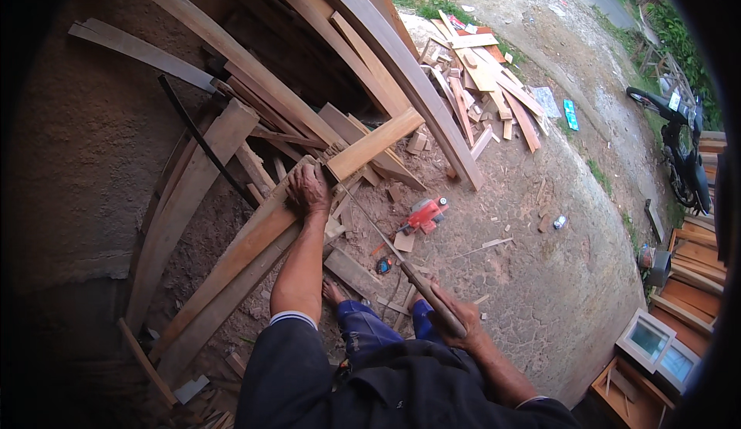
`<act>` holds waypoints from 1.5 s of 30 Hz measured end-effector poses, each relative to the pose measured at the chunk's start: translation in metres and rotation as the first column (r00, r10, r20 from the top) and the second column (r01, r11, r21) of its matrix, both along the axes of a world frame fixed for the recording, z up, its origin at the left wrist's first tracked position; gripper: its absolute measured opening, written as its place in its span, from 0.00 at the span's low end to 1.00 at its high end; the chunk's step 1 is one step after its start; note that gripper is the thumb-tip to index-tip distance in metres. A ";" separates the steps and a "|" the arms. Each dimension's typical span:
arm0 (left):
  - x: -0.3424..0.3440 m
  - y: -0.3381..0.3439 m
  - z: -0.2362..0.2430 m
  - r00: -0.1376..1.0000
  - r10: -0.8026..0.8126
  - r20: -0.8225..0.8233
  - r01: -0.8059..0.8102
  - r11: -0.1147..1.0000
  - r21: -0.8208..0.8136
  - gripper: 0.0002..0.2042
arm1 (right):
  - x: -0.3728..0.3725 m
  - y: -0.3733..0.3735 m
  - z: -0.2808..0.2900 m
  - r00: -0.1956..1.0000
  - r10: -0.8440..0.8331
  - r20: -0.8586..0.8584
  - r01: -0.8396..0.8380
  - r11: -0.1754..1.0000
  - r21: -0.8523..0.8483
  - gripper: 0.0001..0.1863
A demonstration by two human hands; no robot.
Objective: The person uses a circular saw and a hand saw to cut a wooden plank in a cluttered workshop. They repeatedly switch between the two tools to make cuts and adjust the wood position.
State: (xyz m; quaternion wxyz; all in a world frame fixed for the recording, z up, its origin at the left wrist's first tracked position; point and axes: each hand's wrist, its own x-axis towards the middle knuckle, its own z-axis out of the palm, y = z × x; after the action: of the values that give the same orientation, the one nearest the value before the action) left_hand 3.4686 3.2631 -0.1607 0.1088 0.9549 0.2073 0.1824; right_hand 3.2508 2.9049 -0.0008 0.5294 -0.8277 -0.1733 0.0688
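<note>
My left hand (309,189) presses down with bent fingers on the upper end of a long wooden plank (224,278), which slants up from the lower left. Just beyond it a shorter, lighter board (376,145) juts out to the right. My right hand (457,319) is wrapped round the handle of what looks like a hand saw (401,259), seen nearly edge-on. Its thin far end reaches the lower corner of the light board, close to my left hand. Whether the teeth touch the wood is too small to tell.
A red power tool (426,214) and a small tape measure (384,265) lie on the dusty ground by my feet. Long boards (401,66) lean at the upper left. An offcut pile (482,74) lies beyond. A motorcycle (683,143) and wooden frames (652,340) stand right.
</note>
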 end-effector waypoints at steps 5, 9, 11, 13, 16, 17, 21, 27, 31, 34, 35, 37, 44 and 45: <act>0.002 0.000 -0.002 0.999 0.024 -0.022 -0.024 1.000 -0.010 0.18 | 0.010 0.010 -0.013 0.998 -0.034 0.060 0.031 0.998 0.045 0.33; 0.004 0.001 0.001 1.000 0.007 0.003 -0.006 0.999 -0.048 0.17 | 0.032 0.038 -0.031 0.998 -0.036 -0.048 0.040 0.994 0.102 0.33; 0.003 0.002 0.001 0.998 -0.004 0.065 0.000 0.998 0.055 0.17 | 0.021 0.034 -0.030 0.984 -0.087 0.157 0.061 0.985 0.159 0.33; 0.003 0.003 -0.001 1.000 0.006 0.025 -0.007 0.998 0.067 0.18 | 0.002 0.021 -0.024 0.983 -0.114 0.147 0.101 0.991 0.092 0.32; 0.006 0.005 0.000 0.997 -0.016 0.071 0.019 0.999 -0.039 0.17 | -0.019 0.002 -0.021 0.966 -0.182 0.183 0.177 0.983 0.046 0.30; 0.006 0.008 0.001 0.998 -0.044 0.055 0.051 0.989 -0.137 0.16 | -0.025 -0.004 -0.020 0.962 -0.219 0.162 0.216 0.976 0.034 0.30; -0.031 0.034 0.004 0.966 -0.121 0.228 0.195 0.920 -0.338 0.16 | -0.048 -0.024 -0.017 0.922 -0.369 0.116 0.378 0.923 -0.068 0.31; -0.207 0.166 -0.003 0.904 0.419 -0.084 -0.427 0.892 -0.147 0.28 | -0.077 -0.038 -0.029 0.808 -0.588 0.033 0.588 0.802 -0.107 0.30; -0.328 0.288 -0.012 0.428 0.889 -0.166 -0.874 0.360 -0.326 0.39 | -0.083 -0.030 -0.057 0.766 -0.560 0.317 0.634 0.739 -0.228 0.27; -0.407 0.378 -0.015 0.241 0.926 -0.291 -0.753 -0.011 -0.658 0.39 | -0.088 -0.017 -0.074 0.691 -0.721 0.055 0.722 0.685 -0.098 0.28; -0.432 0.403 -0.017 0.323 0.899 -0.296 -0.702 0.017 -0.712 0.38 | -0.091 -0.012 -0.077 0.539 -0.790 -0.291 0.831 0.555 0.033 0.29; -0.471 0.453 -0.018 0.387 0.871 -0.302 -0.644 0.021 -0.764 0.36 | -0.097 -0.001 -0.081 0.560 -0.760 -0.330 0.824 0.550 0.133 0.28; -0.490 0.551 -0.036 0.529 0.767 -0.363 -0.615 0.052 -0.787 0.31 | -0.118 0.039 -0.100 0.462 -0.789 -0.405 0.884 0.446 0.139 0.28; -0.486 0.556 -0.038 0.521 0.765 -0.378 -0.624 0.038 -0.781 0.29 | -0.121 0.042 -0.104 0.472 -0.798 -0.375 0.879 0.459 0.129 0.28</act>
State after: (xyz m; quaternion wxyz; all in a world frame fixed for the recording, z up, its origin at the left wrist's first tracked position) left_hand 2.9823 3.8191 -0.1984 0.4783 0.5173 0.6939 0.1486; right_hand 3.1299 2.9465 -0.1053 0.6308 -0.6943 0.3239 -0.1227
